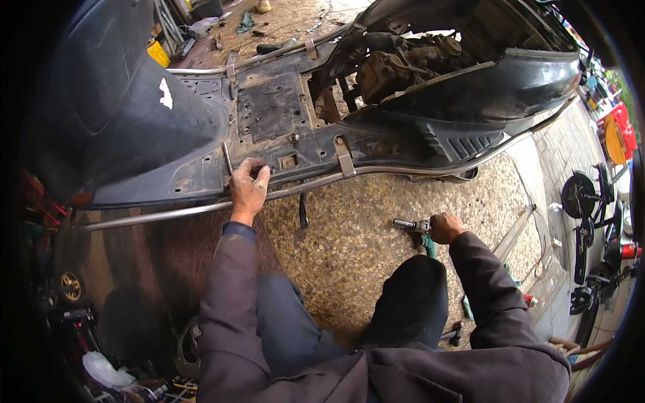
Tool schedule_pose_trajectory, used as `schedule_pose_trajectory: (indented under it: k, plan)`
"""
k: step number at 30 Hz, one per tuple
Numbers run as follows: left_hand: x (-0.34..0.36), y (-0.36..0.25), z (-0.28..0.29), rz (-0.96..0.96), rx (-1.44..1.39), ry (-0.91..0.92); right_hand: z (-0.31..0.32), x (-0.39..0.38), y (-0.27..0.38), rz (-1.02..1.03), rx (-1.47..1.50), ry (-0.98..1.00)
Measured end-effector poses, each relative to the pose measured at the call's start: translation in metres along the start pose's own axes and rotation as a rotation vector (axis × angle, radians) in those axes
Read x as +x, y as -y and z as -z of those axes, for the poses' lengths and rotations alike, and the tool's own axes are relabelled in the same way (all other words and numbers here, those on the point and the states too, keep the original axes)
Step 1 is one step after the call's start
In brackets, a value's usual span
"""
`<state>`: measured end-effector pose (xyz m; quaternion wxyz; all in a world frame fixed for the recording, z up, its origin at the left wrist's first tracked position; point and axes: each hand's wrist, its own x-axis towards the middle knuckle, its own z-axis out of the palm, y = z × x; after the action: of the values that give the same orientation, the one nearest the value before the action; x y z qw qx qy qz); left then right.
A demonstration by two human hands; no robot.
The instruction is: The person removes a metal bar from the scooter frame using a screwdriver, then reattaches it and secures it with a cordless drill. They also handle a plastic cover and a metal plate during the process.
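My left hand is at the near edge of a black scooter's footboard, beside a metal tube rail. Its fingers are curled in toward the thumb; whatever they may pinch is too small to make out. Just left of the fingertips a thin metal rod sticks up from the footboard. My right hand is closed round a power wrench with a silver head, a socket pointing left and a teal body. That tool is held over the speckled floor, apart from the scooter.
The scooter's body has no seat, so its engine shows. Metal brackets hold the rail. A hammer-like tool lies by my right leg. Scooter parts stand at the far right, and a white plastic bag lies lower left.
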<state>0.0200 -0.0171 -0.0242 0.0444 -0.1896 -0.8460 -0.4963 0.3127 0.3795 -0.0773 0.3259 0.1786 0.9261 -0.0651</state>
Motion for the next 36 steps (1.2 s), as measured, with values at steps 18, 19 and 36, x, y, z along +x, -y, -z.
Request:
schedule_pose_trajectory:
  k: [18,19,36]
  plan:
    - [-0.007,-0.016,-0.007,0.056,0.219,0.079,-0.024,0.030,-0.035,0.049,0.062,-0.076]
    - [-0.009,-0.015,-0.007,0.066,0.213,0.075,-0.035,0.034,-0.043,0.097,0.007,-0.091]
    - [0.005,0.003,-0.005,0.136,0.303,0.108,-0.254,-0.062,-0.065,-0.138,1.135,-0.069]
